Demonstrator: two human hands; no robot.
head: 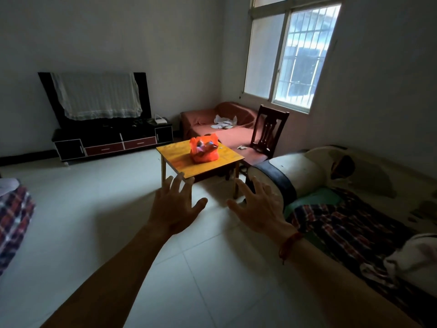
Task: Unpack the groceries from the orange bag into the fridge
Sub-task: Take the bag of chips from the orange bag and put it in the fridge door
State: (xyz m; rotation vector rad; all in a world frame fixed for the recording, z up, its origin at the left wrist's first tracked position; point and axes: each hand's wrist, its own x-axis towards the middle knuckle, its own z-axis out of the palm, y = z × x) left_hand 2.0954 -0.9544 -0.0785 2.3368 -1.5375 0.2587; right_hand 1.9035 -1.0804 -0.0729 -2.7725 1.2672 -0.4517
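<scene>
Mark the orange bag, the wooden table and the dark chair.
orange bag (205,157): head view, its lower front.
wooden table (177,159): head view, bare tabletop, left side.
dark chair (274,113): head view, its backrest top.

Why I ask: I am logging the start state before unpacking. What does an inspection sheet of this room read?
Surface: small wooden table on a pale tiled floor, carrying the bag.
Job's things: orange bag sits on the table, top open, packets showing; no fridge in view.
Clutter: loose papers on the red sofa; plaid cloth on the seat at right.
Grippers: left hand and right hand are open, fingers spread, holding nothing, short of the table.
Cables: nothing seen.
Surroundings: TV stand, cloth-draped TV, wooden chair, barred window.
</scene>
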